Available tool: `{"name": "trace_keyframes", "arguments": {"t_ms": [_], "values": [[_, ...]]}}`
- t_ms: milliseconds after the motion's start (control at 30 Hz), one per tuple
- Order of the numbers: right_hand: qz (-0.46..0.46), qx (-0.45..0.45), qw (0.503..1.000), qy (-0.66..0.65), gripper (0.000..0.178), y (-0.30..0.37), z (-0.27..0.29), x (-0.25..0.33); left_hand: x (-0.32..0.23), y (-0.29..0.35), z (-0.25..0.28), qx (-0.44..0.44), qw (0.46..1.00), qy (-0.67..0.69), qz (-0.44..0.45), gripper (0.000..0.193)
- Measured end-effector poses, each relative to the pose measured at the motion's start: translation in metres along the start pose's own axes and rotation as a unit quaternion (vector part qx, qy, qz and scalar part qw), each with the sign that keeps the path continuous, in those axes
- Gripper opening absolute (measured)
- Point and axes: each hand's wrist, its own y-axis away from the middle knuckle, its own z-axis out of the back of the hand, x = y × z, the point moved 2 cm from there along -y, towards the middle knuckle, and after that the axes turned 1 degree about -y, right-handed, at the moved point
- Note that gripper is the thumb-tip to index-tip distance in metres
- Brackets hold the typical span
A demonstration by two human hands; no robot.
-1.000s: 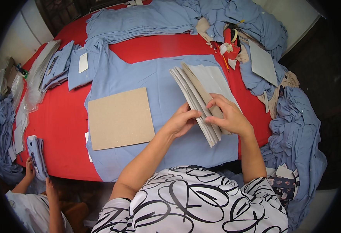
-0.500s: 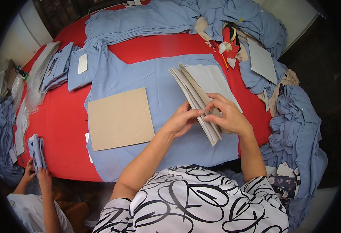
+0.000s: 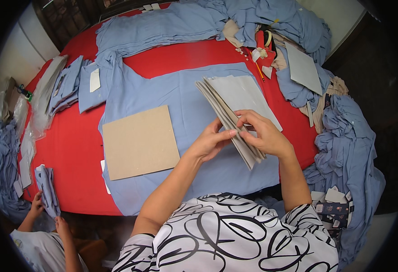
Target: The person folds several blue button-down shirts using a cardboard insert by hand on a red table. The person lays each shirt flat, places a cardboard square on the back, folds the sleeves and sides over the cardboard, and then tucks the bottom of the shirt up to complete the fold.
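Note:
A stack of thin grey-brown cardboard sheets is held on edge between my hands, tilted, above a spread light-blue shirt. My left hand grips its left side, thumb across the near sheets. With thumb and fingers bent, my right hand pinches the sheets from the right; some fingertips are hidden among them. Flat on the shirt to the left lies one tan cardboard sheet. Behind the stack, a pale grey sheet rests on the shirt's right part.
Beneath everything is a red tablecloth. Stacked blue shirts line the far edge, and folded shirts lie at left. A pencil and tape roll sit far right. A co-worker's hands hold a folded garment at lower left.
The sheets in my hands have closed closer together, with the right-hand one drawn in against the others. The co-worker's hands have shifted on their folded garment.

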Motion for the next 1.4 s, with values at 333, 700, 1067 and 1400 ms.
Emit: {"name": "trace_keyframes", "arguments": {"t_ms": [333,700,1067,1400], "values": [[0.0,0.029,0.997,0.067,0.024,0.001,0.001,0.013,0.005,0.0,0.003,-0.011,1.0,0.012,-0.014,0.072],[-0.016,0.016,0.999,0.035,0.023,-0.002,0.003,0.011,0.001,-0.003,-0.001,0.034,0.999,0.018,-0.029,0.068],[-0.076,-0.013,0.996,0.041,0.032,0.005,0.01,0.023,-0.002,-0.012,-0.007,0.051,0.998,-0.013,-0.026,0.073],[-0.164,-0.131,0.969,0.129,0.054,0.011,0.009,-0.083,0.027,0.007,0.035,-0.224,0.974,0.033,0.004,0.072]]}}
